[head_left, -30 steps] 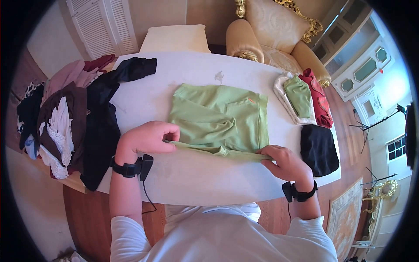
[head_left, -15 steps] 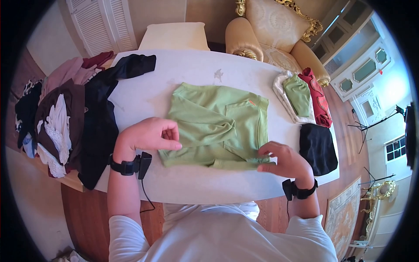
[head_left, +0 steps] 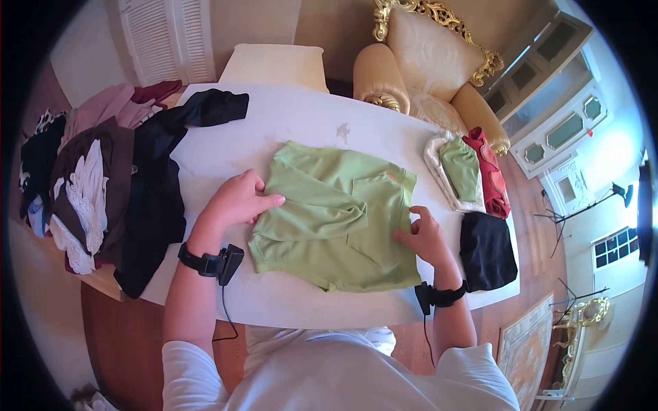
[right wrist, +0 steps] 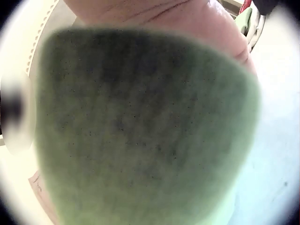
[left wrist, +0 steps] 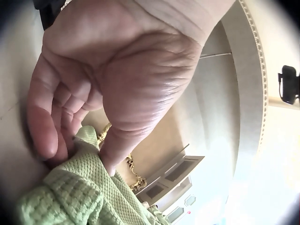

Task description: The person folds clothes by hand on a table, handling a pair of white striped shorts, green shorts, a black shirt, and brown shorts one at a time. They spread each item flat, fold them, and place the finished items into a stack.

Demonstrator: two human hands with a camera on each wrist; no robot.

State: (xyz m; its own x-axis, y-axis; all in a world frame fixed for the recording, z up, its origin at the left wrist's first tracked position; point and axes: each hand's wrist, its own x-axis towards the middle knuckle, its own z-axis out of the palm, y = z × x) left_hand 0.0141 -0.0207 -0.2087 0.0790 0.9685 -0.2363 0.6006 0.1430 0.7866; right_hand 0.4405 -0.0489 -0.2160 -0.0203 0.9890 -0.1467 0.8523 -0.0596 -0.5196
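Note:
Light green shorts (head_left: 322,253) of textured knit lie spread on the white table, waistband on the right, with a small orange tag by a pocket seam. A rumpled fold runs across their middle. At the left edge my left hand (head_left: 236,198) pinches the cloth; in the left wrist view its thumb (left wrist: 123,143) and fingers have gathered fabric between them. My right hand (head_left: 426,236) grips the waistband side, thumb on top of the cloth. In the right wrist view green cloth (right wrist: 150,131), blurred and close, covers most of the picture and hides the fingers.
A heap of mixed clothes (head_left: 89,178) lies at the table's left, a black garment (head_left: 157,185) beside it. On the right sit a folded black item (head_left: 488,250) and a small stack with red clothing (head_left: 490,171). A gold armchair (head_left: 428,75) stands behind the white table (head_left: 274,308).
The near edge of the shorts was held up, then dropped and now lies flat toward me. Both hands let go, moved away from me, and now hold the left edge and the waistband side.

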